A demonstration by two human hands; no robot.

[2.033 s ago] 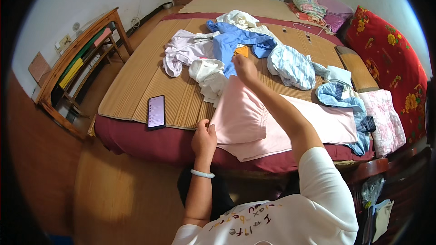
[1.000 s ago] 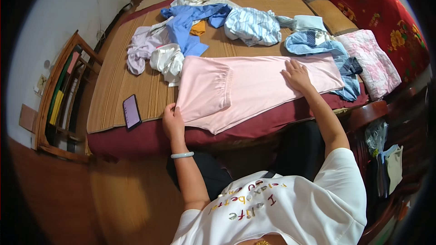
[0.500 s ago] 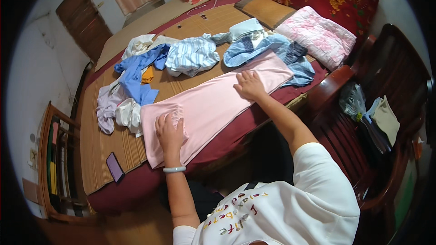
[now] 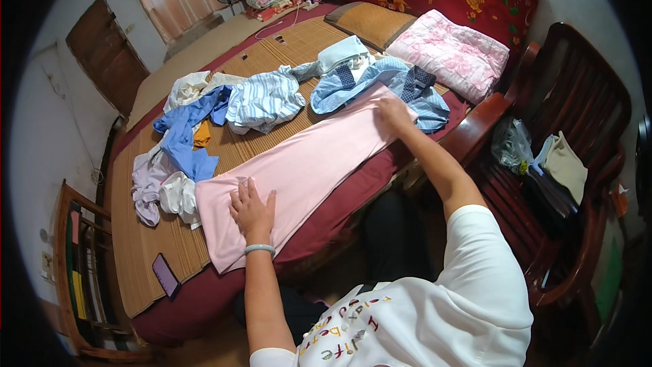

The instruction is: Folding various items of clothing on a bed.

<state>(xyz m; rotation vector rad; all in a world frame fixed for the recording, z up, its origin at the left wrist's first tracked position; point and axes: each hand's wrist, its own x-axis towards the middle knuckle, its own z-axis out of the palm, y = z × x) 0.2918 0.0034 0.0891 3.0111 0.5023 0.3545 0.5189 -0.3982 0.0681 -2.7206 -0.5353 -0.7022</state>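
Observation:
A long, light pink garment (image 4: 305, 156), folded into a flat strip, lies along the near edge of the bed. My left hand (image 4: 252, 212) rests open on its left part, fingers spread and palm down. At the garment's far right end, my right hand (image 4: 395, 115) is closed with its fingers drawn together on the cloth; the fingertips are hard to make out. Just beyond that end lies a heap of light blue clothing (image 4: 428, 112). A blue and white striped garment (image 4: 265, 98) lies crumpled behind the pink one.
Blue (image 4: 187, 129) and white clothes (image 4: 179, 194) are piled at the left of the bamboo mat (image 4: 163, 251). A phone (image 4: 166, 275) lies near the mat's corner. At right stands a dark wooden chair (image 4: 570, 95) holding folded clothes (image 4: 565, 166). A pink patterned quilt (image 4: 451, 54) sits behind.
My right hand has moved right along the pink garment to its end, and its fingers have drawn together. The gathered cloth under my left hand now lies flat. The view has shifted.

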